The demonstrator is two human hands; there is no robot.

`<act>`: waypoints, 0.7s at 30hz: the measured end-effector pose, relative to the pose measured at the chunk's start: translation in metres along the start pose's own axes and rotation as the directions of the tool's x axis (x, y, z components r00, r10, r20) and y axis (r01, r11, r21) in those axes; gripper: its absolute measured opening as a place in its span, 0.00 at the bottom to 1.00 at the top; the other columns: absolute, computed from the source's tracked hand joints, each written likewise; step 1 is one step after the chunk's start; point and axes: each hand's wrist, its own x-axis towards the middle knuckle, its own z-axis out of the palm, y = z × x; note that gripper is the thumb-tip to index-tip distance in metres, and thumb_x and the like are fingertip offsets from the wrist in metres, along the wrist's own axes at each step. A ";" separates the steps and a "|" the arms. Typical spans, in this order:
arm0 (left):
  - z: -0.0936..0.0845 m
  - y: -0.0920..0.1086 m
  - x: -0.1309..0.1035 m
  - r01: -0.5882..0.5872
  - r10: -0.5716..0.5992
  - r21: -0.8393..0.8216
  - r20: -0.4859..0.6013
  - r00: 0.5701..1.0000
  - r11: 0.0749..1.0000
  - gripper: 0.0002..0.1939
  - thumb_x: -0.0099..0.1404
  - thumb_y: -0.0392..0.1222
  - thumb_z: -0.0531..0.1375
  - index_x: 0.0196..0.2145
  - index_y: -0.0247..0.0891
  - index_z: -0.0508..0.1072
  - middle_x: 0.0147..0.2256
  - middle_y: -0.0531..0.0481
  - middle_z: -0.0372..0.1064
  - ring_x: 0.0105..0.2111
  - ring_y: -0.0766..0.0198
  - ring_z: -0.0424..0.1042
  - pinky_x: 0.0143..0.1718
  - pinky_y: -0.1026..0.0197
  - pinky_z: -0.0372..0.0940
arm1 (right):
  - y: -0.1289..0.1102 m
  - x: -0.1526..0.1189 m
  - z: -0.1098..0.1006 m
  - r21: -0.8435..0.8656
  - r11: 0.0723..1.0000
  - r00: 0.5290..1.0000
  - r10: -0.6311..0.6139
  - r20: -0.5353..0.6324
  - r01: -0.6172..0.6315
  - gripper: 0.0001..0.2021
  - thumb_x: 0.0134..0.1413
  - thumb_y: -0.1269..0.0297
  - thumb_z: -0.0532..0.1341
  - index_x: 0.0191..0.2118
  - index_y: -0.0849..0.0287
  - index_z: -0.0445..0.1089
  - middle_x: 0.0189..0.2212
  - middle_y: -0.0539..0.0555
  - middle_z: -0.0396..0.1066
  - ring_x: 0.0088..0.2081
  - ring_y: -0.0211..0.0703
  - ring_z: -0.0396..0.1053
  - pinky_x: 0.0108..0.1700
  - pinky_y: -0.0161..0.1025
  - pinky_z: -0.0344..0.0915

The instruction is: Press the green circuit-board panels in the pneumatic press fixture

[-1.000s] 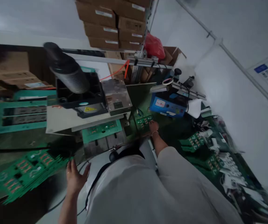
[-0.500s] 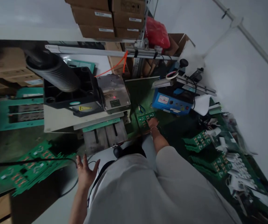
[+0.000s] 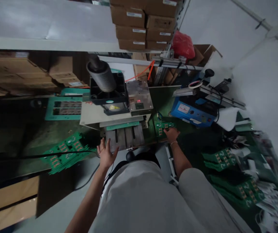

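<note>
My right hand (image 3: pixel 171 134) grips the lower right edge of a green circuit board (image 3: pixel 160 128) with copper-coloured marks; its fingers cover part of the board. My left hand (image 3: pixel 107 155) is empty, its fingers spread, beside the left front corner of a slotted metal plate (image 3: pixel 123 138). Above that plate stands a press machine (image 3: pixel 108 87) with a ribbed black column, and a metal control box (image 3: pixel 139 97) showing a red light is fixed at its side. To the left of my left hand lies a fanned stack of green circuit boards (image 3: pixel 66 152).
A blue machine (image 3: pixel 189 111) stands on the right, a roll of tape on top. More board stacks (image 3: pixel 219 159) and white parts (image 3: pixel 270 197) lie along the right bench. Cardboard boxes (image 3: pixel 131 32) fill the shelf. A black cable (image 3: pixel 32 157) crosses the left side.
The view has swung, so the whole scene sits further right. My left hand has come forward a little, to the metal plate's corner. My right hand stays at the circuit board.
</note>
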 end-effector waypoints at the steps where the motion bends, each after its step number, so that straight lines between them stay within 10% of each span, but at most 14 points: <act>1: -0.001 0.000 0.007 -0.007 0.007 -0.005 -0.007 1.000 1.000 0.36 0.71 0.56 0.56 0.70 0.36 0.59 0.72 0.25 0.48 0.74 0.34 0.48 0.70 0.27 0.45 | -0.001 -0.007 -0.003 0.006 1.000 1.000 -0.006 -0.002 0.006 0.20 0.61 0.52 0.61 0.43 0.63 0.81 0.43 0.66 0.78 0.49 0.58 0.73 0.53 0.53 0.60; 21: -0.009 0.011 0.077 -0.250 0.204 0.172 0.248 0.947 0.953 0.32 0.70 0.50 0.58 0.67 0.32 0.65 0.67 0.29 0.60 0.66 0.35 0.59 0.66 0.36 0.55 | -0.027 -0.086 -0.028 0.208 0.964 0.986 -0.154 -0.067 0.165 0.16 0.58 0.51 0.63 0.37 0.60 0.77 0.42 0.63 0.78 0.49 0.58 0.73 0.54 0.53 0.61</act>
